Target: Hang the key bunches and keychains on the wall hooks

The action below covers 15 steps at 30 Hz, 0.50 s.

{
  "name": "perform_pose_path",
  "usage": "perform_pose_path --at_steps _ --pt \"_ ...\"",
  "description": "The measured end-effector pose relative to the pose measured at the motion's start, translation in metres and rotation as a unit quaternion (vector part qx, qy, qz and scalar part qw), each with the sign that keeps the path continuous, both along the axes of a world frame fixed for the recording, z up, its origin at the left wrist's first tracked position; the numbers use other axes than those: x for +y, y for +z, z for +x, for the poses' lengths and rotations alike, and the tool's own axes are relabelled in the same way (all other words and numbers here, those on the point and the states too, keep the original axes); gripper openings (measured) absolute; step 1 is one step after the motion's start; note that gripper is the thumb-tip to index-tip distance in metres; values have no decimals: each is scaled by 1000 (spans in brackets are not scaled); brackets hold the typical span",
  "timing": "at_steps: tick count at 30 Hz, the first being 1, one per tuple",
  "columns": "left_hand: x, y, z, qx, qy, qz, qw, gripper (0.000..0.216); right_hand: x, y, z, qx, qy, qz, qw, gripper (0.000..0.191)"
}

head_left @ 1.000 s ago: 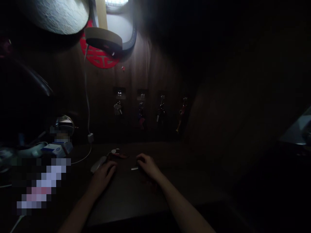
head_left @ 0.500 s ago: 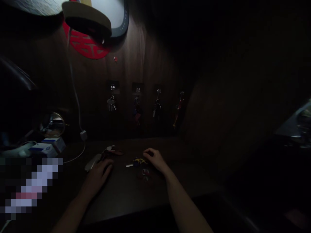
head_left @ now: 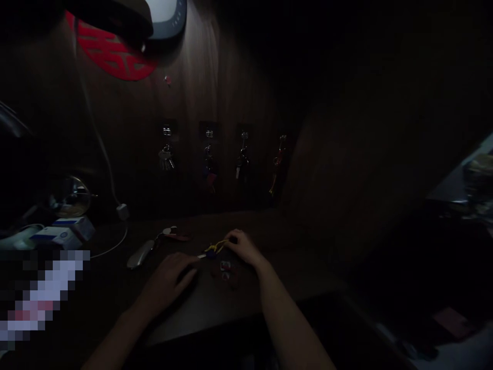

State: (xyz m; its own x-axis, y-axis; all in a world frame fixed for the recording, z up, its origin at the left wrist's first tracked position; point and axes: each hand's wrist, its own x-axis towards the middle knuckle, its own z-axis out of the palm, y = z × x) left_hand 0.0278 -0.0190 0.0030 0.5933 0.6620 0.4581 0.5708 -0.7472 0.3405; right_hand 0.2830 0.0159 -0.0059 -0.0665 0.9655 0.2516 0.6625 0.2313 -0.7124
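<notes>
Pinching a yellow cord (head_left: 221,244), right hand (head_left: 244,247), left hand (head_left: 172,277) loosely spread, beside a key (head_left: 209,254)

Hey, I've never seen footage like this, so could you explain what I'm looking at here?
There is no machine: a person works bare-handed in dim light. Every picture comes from one camera worn on the head, looking forward and down. The right hand appears to pinch a yellow cord beside what looks like a key; the left hand is at the key's pale tip, but contact is unclear. Also on the table lie a pale, rounded device and a small reddish item. Sets of keys hang behind.
</notes>
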Motion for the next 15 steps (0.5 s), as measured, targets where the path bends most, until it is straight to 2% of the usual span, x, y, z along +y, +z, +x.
perform_pose_path --at_steps 5,8,12,15 --pt "-4 1 29 24 -64 -50 996 37 4 -5 4 -37 -104 21 994 7" --pt "1 -3 39 24 -78 -70 994 24 6 -8 7 -35 -156 19 987 12" --pt "7 -4 41 19 -53 -79 995 16 6 -6 7 -8 -157 25 987 33" --pt "11 -2 37 11 -18 -77 997 17 5 0 3 52 -137 65 987 45"
